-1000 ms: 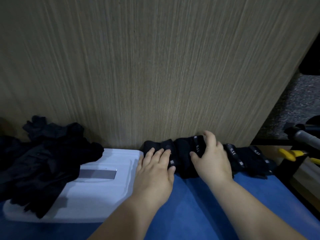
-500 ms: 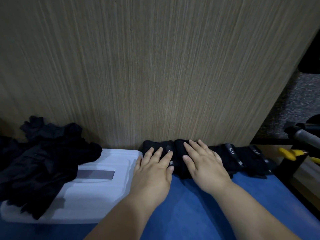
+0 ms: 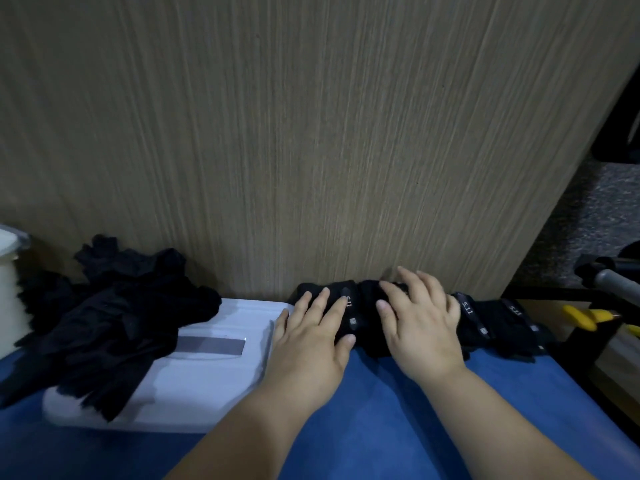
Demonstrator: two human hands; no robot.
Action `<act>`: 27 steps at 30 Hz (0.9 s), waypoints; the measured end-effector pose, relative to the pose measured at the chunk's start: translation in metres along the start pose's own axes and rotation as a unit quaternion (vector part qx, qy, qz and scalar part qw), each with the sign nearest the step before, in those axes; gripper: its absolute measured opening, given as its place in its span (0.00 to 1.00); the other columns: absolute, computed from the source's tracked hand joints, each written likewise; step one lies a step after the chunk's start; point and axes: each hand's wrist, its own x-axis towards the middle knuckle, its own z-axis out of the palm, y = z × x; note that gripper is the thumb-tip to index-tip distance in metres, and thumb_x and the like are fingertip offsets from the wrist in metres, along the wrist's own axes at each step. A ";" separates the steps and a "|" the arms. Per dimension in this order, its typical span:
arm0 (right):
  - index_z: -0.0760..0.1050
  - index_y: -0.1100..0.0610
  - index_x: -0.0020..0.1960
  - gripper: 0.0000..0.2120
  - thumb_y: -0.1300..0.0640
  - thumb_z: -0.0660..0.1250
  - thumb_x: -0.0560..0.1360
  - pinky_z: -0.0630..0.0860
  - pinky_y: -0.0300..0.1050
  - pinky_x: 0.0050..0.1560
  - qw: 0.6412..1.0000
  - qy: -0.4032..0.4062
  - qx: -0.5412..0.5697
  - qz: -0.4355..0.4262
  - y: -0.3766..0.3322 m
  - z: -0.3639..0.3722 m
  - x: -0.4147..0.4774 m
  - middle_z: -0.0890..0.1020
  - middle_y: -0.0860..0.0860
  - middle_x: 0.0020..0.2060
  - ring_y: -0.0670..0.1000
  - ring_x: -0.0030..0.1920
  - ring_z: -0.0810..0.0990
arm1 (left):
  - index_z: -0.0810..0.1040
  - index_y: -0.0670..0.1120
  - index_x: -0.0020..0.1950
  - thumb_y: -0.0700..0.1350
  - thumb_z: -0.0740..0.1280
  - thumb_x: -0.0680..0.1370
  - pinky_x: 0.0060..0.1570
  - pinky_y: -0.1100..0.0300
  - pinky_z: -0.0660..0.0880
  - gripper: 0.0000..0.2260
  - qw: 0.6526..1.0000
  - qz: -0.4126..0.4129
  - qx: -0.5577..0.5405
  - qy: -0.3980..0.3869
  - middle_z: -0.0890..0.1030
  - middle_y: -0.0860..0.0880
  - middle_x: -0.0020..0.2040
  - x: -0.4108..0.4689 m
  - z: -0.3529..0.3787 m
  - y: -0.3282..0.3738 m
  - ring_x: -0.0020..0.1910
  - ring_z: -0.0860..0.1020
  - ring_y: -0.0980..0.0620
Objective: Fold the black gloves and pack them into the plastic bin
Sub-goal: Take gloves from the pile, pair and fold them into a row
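A row of folded black gloves [image 3: 485, 323] with small white labels lies along the foot of the wooden panel on the blue surface. My left hand [image 3: 311, 337] lies flat with straight fingers on the left end of the row. My right hand [image 3: 419, 327] presses flat on the gloves just to the right of it, fingers spread. A loose heap of unfolded black gloves [image 3: 104, 317] sits at the left, partly over a white plastic lid [image 3: 207, 382]. The bin itself is not clearly in view.
A tall wooden panel [image 3: 311, 133] stands right behind the gloves. A white container [image 3: 8, 289] peeks in at the left edge. Yellow-handled pliers [image 3: 585, 317] and a metal tool [image 3: 613, 282] lie at the right, beyond the blue surface's edge.
My right hand went from gripping a folded glove to lying flat on the row and shifted slightly to the right. My left hand stayed flat on the left end.
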 end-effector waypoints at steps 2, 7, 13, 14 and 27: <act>0.78 0.48 0.58 0.19 0.44 0.52 0.78 0.62 0.59 0.62 0.998 0.065 0.019 -0.005 -0.005 -0.005 -0.002 0.74 0.49 0.64 0.52 0.67 0.65 | 0.52 0.59 0.77 0.57 0.51 0.82 0.73 0.57 0.41 0.23 1.000 -0.007 0.001 0.014 0.47 0.59 0.79 -0.007 -0.008 -0.007 0.77 0.43 0.57; 0.79 0.49 0.47 0.14 0.48 0.55 0.77 0.63 0.46 0.53 0.985 0.108 0.121 -0.065 -0.040 -0.016 -0.009 0.78 0.44 0.46 0.49 0.52 0.70 | 0.71 0.55 0.67 0.53 0.54 0.82 0.65 0.58 0.58 0.16 0.995 -0.032 0.009 0.089 0.71 0.58 0.67 -0.031 -0.028 -0.038 0.69 0.64 0.53; 0.79 0.50 0.49 0.05 0.54 0.64 0.77 0.66 0.32 0.47 0.964 -0.042 0.240 -0.102 -0.113 -0.012 -0.027 0.78 0.42 0.43 0.45 0.48 0.73 | 0.78 0.51 0.55 0.48 0.66 0.77 0.57 0.52 0.65 0.08 0.972 -0.109 0.054 0.201 0.77 0.53 0.54 -0.068 -0.066 -0.098 0.58 0.70 0.48; 0.79 0.50 0.50 0.05 0.54 0.64 0.77 0.66 0.30 0.46 0.958 -0.069 0.259 -0.102 -0.126 -0.009 -0.029 0.77 0.42 0.44 0.44 0.48 0.74 | 0.78 0.50 0.56 0.47 0.67 0.76 0.58 0.51 0.64 0.09 0.967 -0.132 0.060 0.209 0.77 0.52 0.56 -0.073 -0.072 -0.108 0.60 0.70 0.47; 0.67 0.47 0.70 0.22 0.50 0.65 0.78 0.70 0.42 0.65 0.855 -0.271 0.442 0.028 -0.246 0.020 -0.020 0.75 0.48 0.64 0.46 0.62 0.75 | 0.56 0.50 0.77 0.55 0.58 0.81 0.67 0.49 0.61 0.27 0.948 -0.266 0.018 0.175 0.67 0.51 0.72 -0.094 -0.106 -0.174 0.71 0.62 0.47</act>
